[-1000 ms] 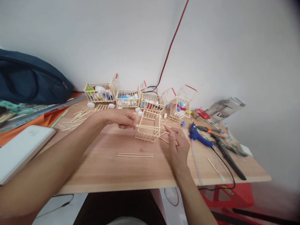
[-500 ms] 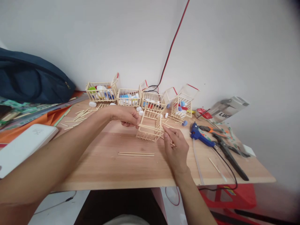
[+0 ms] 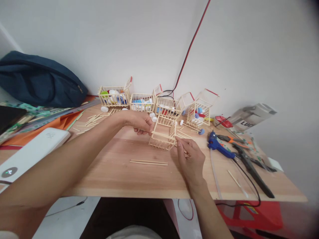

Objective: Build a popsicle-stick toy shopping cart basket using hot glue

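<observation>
A small open frame of thin wooden sticks [image 3: 161, 144], shaped like a cart basket, rests on the table between my hands. Across its near side runs a wooden stick [image 3: 163, 135]. My left hand [image 3: 140, 122] is closed in a pinch at the stick's left end, its other fingers curled. At the right end, the thumb and forefinger of my right hand [image 3: 192, 157] close on the tip, close to the frame's corner. Two loose sticks [image 3: 149, 162] lie side by side nearer the table's front edge.
Several finished stick carts [image 3: 142, 103] filled with bottle caps stand along the wall. To the right lie a blue glue gun [image 3: 220, 146] with its cord and pliers [image 3: 256, 176]. A white power bank [image 3: 37, 149] and a dark blue bag [image 3: 42, 79] are at left.
The whole view has shifted slightly, so things appear further right. Both hands keep their hold on the stick at the frame, with little movement.
</observation>
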`<state>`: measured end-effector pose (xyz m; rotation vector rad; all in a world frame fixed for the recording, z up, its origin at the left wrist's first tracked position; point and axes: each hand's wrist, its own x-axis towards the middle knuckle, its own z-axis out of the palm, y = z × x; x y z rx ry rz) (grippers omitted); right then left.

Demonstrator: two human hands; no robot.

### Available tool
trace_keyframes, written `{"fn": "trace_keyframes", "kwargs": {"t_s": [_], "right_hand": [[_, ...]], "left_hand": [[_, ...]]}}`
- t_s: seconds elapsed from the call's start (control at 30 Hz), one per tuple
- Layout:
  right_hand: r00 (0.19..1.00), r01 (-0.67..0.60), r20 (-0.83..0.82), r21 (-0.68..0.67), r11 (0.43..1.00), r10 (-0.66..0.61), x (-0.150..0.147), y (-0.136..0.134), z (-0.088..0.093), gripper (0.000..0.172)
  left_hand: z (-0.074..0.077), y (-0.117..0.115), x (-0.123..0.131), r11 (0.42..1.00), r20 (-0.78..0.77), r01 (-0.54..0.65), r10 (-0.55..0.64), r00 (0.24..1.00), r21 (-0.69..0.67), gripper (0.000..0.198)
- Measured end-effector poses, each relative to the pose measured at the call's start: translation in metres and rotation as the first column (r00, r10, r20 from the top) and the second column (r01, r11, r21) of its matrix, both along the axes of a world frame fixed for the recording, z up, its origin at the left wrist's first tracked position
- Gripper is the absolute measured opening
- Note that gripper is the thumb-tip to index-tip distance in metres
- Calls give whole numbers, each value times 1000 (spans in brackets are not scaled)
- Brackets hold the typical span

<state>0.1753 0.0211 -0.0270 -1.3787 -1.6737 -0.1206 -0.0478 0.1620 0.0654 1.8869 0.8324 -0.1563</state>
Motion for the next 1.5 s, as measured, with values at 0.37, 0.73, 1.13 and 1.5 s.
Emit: {"fn": "trace_keyframes", "kwargs": {"t_s": [0.37, 0.73, 1.13, 1.5], "right_hand": [[997, -20, -82, -44, 999, 17, -3, -1, 0, 27], [985, -61, -165, -86, 994, 46, -5, -2, 5, 28], [984, -30, -177, -208, 978, -7, -14, -15, 0, 36], [986, -43, -166, -176, 983, 13, -14, -14, -11, 39]], "left_hand": [[0, 3, 0, 999, 3, 37, -37, 999, 10, 12], [-2, 6, 1, 998, 15, 64, -64, 998, -3, 19], [1, 4, 2, 997, -11, 69, -69, 998, 16, 15], [3, 3, 2, 998, -19, 61, -61, 998, 13, 13]]}}
